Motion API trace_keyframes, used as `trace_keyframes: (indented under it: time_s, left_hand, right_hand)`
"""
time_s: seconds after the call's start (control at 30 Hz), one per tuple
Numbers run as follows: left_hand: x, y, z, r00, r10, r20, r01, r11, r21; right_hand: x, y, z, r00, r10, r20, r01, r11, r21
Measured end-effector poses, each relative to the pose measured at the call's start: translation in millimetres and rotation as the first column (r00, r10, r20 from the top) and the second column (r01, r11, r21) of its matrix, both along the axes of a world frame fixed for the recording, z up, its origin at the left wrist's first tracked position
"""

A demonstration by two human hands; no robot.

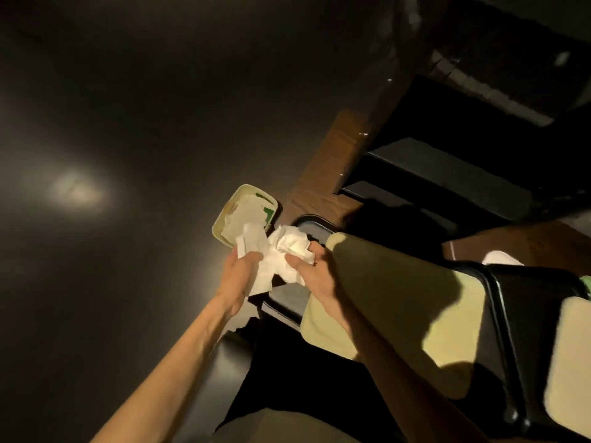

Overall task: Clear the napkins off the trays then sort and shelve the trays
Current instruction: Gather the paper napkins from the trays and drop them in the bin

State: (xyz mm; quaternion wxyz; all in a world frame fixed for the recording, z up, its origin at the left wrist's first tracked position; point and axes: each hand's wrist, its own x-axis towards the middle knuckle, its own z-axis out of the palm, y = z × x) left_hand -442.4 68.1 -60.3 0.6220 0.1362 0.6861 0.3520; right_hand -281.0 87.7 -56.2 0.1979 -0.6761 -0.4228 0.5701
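My left hand (241, 276) grips a bunch of white napkins (252, 243), and my right hand (311, 276) grips a crumpled white napkin wad (294, 247). Both bunches touch in front of me. Just beyond them stands a small cream bin (224, 219) on the floor, with crumpled paper and something green inside. A pale yellow tray (399, 298) lies to the right under my right forearm, over a black tray (315, 223). Another pale yellow tray (572, 362) and a black one (537, 302) lie at the far right.
A brown wooden table edge (323, 174) runs back from the bin. Dark shelves or steps (447, 174) sit at the upper right. A dark shiny floor (128, 123) fills the left, with a light glare. A white napkin (502, 259) lies at the right.
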Motion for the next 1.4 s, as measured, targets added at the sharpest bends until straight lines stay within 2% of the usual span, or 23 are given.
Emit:
trace_keyframes:
  time_s: [0.13,0.27,0.37,0.47,0.57,0.67,0.8,0.97,1.07,1.13,1.2,1.3,1.4]
  left_hand:
    - [-75.2,11.0,-22.3,0.992,0.091,-0.082,-0.094,0.995,-0.024]
    - [-132.0,24.5,-65.5,0.961,0.208,-0.184,-0.221,0.974,-0.049]
    - [-162.2,40.3,-116.2,0.947,0.251,-0.201,-0.268,0.961,-0.067]
    - [-182.6,58.4,-179.5,0.950,0.245,-0.194,-0.266,0.959,-0.093]
    - [-195.7,74.1,-251.3,0.956,0.213,-0.202,-0.242,0.961,-0.133]
    - [-201.8,89.8,-324.5,0.958,0.190,-0.215,-0.230,0.957,-0.176]
    - [-201.5,102.8,-412.8,0.957,0.237,-0.169,-0.268,0.944,-0.193]
    - [-199.5,125.7,-495.0,0.960,0.242,-0.139,-0.266,0.944,-0.194]
    - [-196.8,137.0,-513.0,0.973,0.231,-0.005,-0.228,0.961,-0.158]
    - [-195.9,138.3,-517.1,0.960,0.275,0.060,-0.260,0.948,-0.183]
    - [-195.6,133.6,-516.6,0.953,0.296,0.059,-0.279,0.938,-0.207]
    - [-195.8,122.6,-497.4,0.949,0.308,0.068,-0.286,0.930,-0.232]
    - [-198.4,116.0,-460.2,0.959,0.272,0.082,-0.251,0.946,-0.206]
  right_hand:
    - [-81.0,30.1,-31.3,0.943,-0.113,-0.314,0.071,0.987,-0.143]
    - [-160.4,61.7,-73.2,0.908,-0.239,-0.344,0.150,0.952,-0.267]
    - [-210.8,82.7,-130.1,0.913,-0.321,-0.253,0.238,0.920,-0.311]
    - [-241.2,104.3,-202.8,0.950,-0.307,-0.048,0.271,0.895,-0.355]
    - [-252.5,123.7,-266.5,0.949,-0.308,0.068,0.312,0.883,-0.352]
    - [-250.9,138.5,-326.3,0.959,-0.243,0.143,0.280,0.887,-0.366]
    - [-251.1,155.6,-408.2,0.955,-0.167,0.245,0.254,0.886,-0.387]
    - [-254.8,170.2,-486.5,0.954,-0.179,0.239,0.261,0.889,-0.376]
    - [-252.7,175.3,-515.3,0.957,-0.255,0.139,0.289,0.871,-0.397]
    - [-250.5,177.5,-524.8,0.969,-0.209,0.130,0.245,0.877,-0.414]
    - [-247.1,176.8,-526.6,0.975,-0.144,0.166,0.202,0.887,-0.415]
    - [-243.8,177.4,-510.3,0.975,-0.096,0.200,0.172,0.897,-0.408]
    - [-244.8,183.2,-475.0,0.985,-0.016,0.172,0.087,0.905,-0.416]
